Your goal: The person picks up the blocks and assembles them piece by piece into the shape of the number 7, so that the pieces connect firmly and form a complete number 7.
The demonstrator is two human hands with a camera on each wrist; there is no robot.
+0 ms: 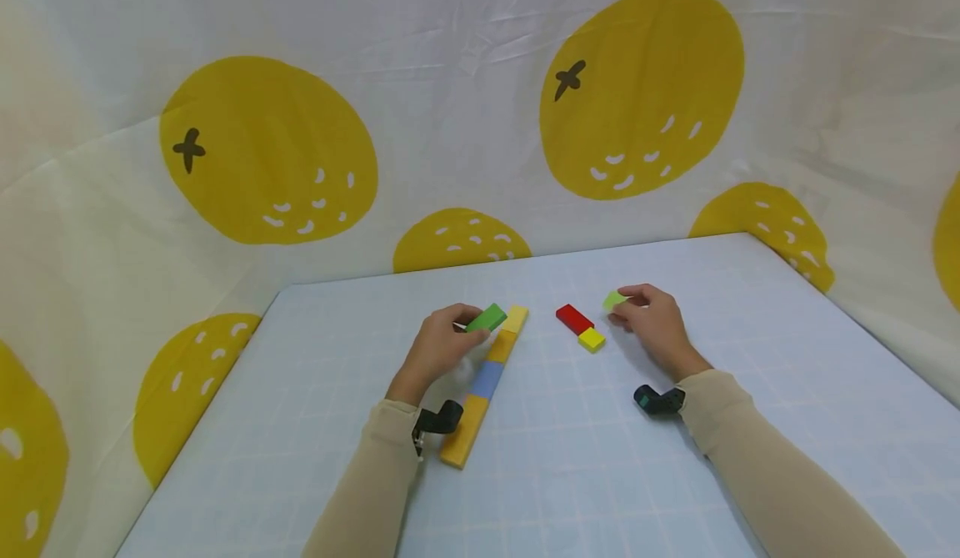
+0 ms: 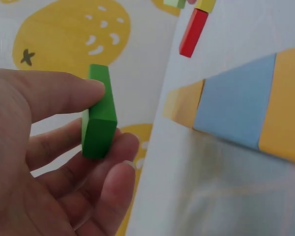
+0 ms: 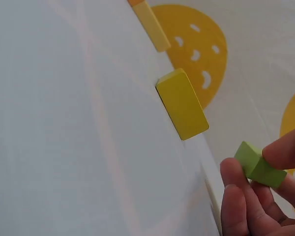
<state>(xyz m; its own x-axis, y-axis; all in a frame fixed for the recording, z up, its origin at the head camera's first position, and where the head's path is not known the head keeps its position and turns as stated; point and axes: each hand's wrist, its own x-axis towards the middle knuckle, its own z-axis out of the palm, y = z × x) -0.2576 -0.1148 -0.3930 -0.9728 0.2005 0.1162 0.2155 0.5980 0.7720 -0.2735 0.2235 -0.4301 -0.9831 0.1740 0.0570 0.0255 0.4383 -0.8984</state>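
Note:
My left hand (image 1: 438, 345) pinches a green rectangular block (image 2: 99, 110) between thumb and fingers, held above the table beside the far end of a row of blocks. That row, laid end to end, has a long orange block (image 1: 465, 433) nearest me, a blue block (image 1: 487, 379), a shorter orange block (image 1: 502, 346) and a pale yellow block (image 1: 515, 319). On the other side, my right hand (image 1: 654, 324) pinches a small light green block (image 3: 260, 167). Between the hands lie a red block (image 1: 575, 319) and a yellow block (image 1: 592, 340), meeting end to end.
The table (image 1: 570, 475) has a pale blue checked surface. A white curtain (image 1: 465, 141) with large yellow fruit shapes rises behind its far edge and along its sides. Each wrist wears a small black camera, as on the right wrist camera (image 1: 660, 400).

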